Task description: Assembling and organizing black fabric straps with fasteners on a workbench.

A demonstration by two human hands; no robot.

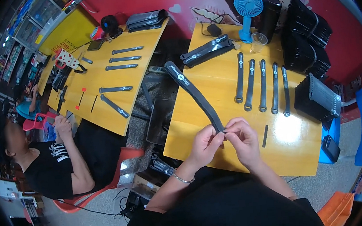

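Observation:
My left hand [206, 146] and my right hand [242, 141] meet over the near part of the yellow table, fingers pinched together. Between them they grip the lower end of a long black strap [198, 98] with white print. Its free end curves up and away to the left, above the table's left edge. What the fingertips cover at the gripped end is hidden. Right of my hands lies a short, thin black strip [265, 136]. Beyond it, several black straps [262, 85] with ring-like near ends lie side by side.
A bundle of straps [207, 50], blue handheld fan [248, 10], clear cup [258, 41] and dark cylinder [271, 15] stand at the back. Black packs [306, 35] pile up on the right. At a second table [115, 104] on the left, a seated person [51, 169] works with straps.

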